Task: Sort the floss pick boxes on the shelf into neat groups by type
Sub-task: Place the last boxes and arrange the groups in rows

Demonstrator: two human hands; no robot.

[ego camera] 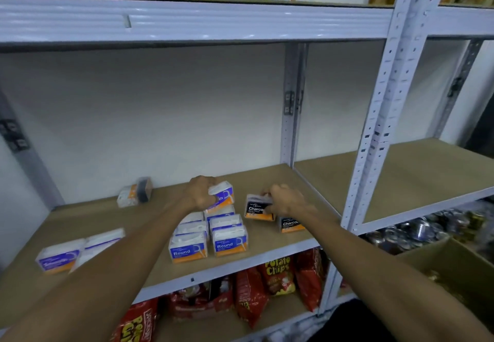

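Plastic boxes look small, light and hard, so hold them by the sides. Left hand grips a blue box on top of the blue pile. Right hand grips a black box on the shelf.

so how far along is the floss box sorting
Done: blue-and-orange Round boxes stand in two rows mid-shelf. In hand: the left hand grips another blue-and-orange box behind them; the right hand holds a black Charcoal box near a second Charcoal box. Still to do: two front-left boxes and a tipped back box.
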